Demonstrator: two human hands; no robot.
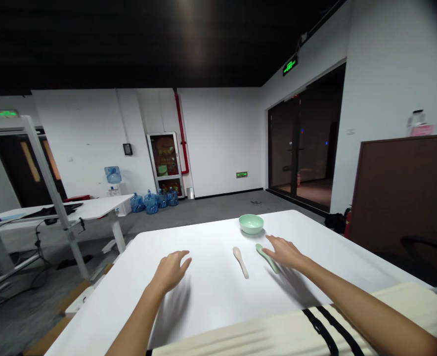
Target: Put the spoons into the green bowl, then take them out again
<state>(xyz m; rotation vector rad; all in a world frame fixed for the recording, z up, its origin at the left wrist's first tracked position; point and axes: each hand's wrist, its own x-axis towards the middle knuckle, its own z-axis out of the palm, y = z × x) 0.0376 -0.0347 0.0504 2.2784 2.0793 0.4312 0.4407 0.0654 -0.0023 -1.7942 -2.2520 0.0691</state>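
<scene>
A light green bowl [251,225] stands upright toward the far side of the white table [211,296]. Nearer to me lie two spoons: a cream spoon [241,262] and, to its right, a green spoon [269,260]. Over the green spoon hovers my right hand [285,252], its fingers apart and holding nothing; whether a fingertip touches the spoon I cannot tell. My left hand [172,272] is raised above the left part of the table, thumb and fingers spread, with nothing in it. Its shadow falls on the tabletop below.
Cream cloth with black stripes [270,336] lies along the near table edge. At the left are another white table [103,205] and a metal post [55,193]. Blue water bottles [151,201] stand by the far wall; a brown cabinet [404,193] is at the right.
</scene>
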